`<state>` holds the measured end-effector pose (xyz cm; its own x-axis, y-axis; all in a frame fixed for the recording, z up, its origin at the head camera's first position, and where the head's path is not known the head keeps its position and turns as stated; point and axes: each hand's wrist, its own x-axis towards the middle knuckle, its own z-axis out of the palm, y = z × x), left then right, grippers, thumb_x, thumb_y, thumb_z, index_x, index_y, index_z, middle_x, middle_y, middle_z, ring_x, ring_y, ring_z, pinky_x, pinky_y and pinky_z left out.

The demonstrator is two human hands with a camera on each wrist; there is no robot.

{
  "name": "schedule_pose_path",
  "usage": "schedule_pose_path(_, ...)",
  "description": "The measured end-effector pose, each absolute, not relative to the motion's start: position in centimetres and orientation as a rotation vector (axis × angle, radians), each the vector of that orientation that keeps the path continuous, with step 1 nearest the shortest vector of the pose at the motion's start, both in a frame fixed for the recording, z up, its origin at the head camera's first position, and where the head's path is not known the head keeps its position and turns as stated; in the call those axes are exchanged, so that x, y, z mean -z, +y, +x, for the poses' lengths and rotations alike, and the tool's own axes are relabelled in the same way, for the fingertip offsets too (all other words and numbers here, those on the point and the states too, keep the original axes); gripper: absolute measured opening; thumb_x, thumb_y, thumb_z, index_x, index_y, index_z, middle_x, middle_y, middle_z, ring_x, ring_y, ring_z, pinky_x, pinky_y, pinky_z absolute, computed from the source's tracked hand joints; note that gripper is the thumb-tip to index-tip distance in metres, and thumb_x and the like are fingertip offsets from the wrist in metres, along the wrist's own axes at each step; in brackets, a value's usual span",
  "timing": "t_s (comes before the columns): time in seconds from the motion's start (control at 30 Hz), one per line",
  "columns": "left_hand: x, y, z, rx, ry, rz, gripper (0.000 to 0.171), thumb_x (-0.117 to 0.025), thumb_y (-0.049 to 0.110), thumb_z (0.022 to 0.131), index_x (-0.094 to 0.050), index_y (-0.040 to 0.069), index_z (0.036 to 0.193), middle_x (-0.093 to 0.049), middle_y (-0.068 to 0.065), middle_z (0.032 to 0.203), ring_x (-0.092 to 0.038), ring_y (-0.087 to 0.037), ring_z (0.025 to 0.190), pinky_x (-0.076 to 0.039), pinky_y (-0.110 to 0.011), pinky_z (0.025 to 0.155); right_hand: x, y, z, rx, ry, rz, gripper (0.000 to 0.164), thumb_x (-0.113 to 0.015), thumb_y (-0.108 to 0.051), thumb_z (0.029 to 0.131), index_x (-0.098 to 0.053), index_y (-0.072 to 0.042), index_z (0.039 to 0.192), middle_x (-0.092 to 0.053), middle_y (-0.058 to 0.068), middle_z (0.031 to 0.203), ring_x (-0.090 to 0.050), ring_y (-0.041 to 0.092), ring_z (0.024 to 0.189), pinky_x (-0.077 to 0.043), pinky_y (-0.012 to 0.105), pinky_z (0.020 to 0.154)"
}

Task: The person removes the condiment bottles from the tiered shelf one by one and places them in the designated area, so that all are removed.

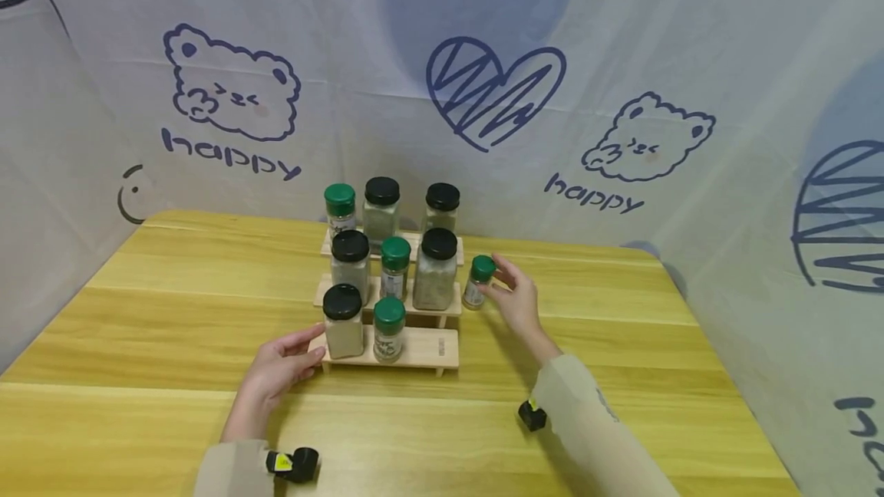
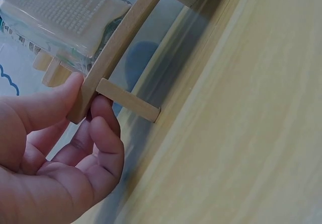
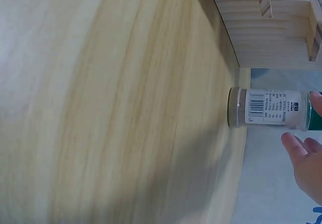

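Observation:
A three-step wooden spice rack (image 1: 421, 347) stands on the table, bearing several jars. My left hand (image 1: 276, 366) grips the left end of its lowest step, thumb above and fingers curled beneath in the left wrist view. Near that thumb stands a black-capped square jar (image 1: 344, 328); beside it is a small green-capped jar (image 1: 389, 336). To the right of the rack, my right hand (image 1: 518, 301) pinches a small green-capped spice jar (image 1: 475, 291) near its cap. In the right wrist view this spice jar (image 3: 271, 107) shows a barcode label; whether its base touches the table I cannot tell.
The middle step holds two black-capped jars and a green-capped jar (image 1: 394, 271) between them. On the top step are two more black-capped jars and a green-capped one (image 1: 341, 209). A printed curtain (image 1: 387, 113) hangs behind the wooden table (image 1: 594, 313).

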<state>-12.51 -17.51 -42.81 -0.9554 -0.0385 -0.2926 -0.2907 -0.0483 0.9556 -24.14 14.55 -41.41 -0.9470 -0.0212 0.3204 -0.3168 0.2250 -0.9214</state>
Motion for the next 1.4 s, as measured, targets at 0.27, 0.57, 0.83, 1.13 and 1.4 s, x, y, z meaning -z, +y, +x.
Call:
schedule_pose_path(0.27, 42.9, -17.5, -12.5, -2.13, 2.024, -0.354, 0.049, -0.058, 0.004, 0.086, -0.038, -0.007, 0.13, -0.029, -0.025, 0.137, -0.055, -0.004, 0.073, -0.048, -0.02, 0.061, 41.4, 15.1, -23.4, -1.797, -2.27, 0.307, 0.057, -0.066, 0.013, 0.072, -0.045, 0.009, 0.124, -0.049, 0.028, 0.118, -0.05, 0.039, 0.104, -0.045, 0.041, 0.086)
schedule_pose_path(0.57, 42.9, -17.6, -12.5, -2.134, 2.017, -0.344, 0.05, -0.058, 0.005, 0.086, -0.038, -0.007, 0.13, -0.029, -0.025, 0.137, -0.056, -0.004, 0.073, -0.047, -0.02, 0.061, 41.6, 15.6, -22.7, -1.846, -2.249, 0.239, 0.053, -0.065, 0.013, 0.073, -0.044, 0.012, 0.121, -0.049, 0.031, 0.113, -0.05, 0.041, 0.101, -0.047, 0.035, 0.084)
schedule_pose_path(0.83, 42.9, -17.7, -12.6, -2.138, 2.013, -0.329, 0.051, -0.058, 0.005, 0.086, -0.037, -0.007, 0.131, -0.028, -0.025, 0.137, -0.056, -0.004, 0.073, -0.047, -0.02, 0.061, 42.0, 15.7, -21.7, -1.754, -2.257, 0.195, 0.036, -0.065, 0.008, 0.075, -0.051, 0.012, 0.107, -0.055, 0.026, 0.099, -0.056, 0.034, 0.089, -0.05, 0.022, 0.072)
schedule_pose_path(1.13, 43.0, -17.7, -12.7, -2.136, 2.012, -0.327, 0.05, -0.058, 0.005, 0.086, -0.037, -0.007, 0.13, -0.028, -0.026, 0.137, -0.056, -0.005, 0.073, -0.048, -0.021, 0.061, 41.4, 15.6, -19.8, -1.788, -2.254, 0.107, 0.025, -0.064, 0.007, 0.076, -0.054, 0.014, 0.098, -0.058, 0.028, 0.096, -0.058, 0.025, 0.083, -0.049, 0.017, 0.068)
schedule_pose_path(1.4, 43.0, -17.6, -12.8, -2.137, 2.003, -0.346, 0.05, -0.059, 0.005, 0.086, -0.039, -0.005, 0.13, -0.03, -0.025, 0.137, -0.056, -0.005, 0.073, -0.047, -0.021, 0.061, 41.1, 15.2, -18.6, -1.9, -2.232, 0.069, 0.022, -0.063, 0.009, 0.077, -0.054, 0.015, 0.096, -0.059, 0.023, 0.093, -0.055, 0.011, 0.076, -0.049, 0.018, 0.068)
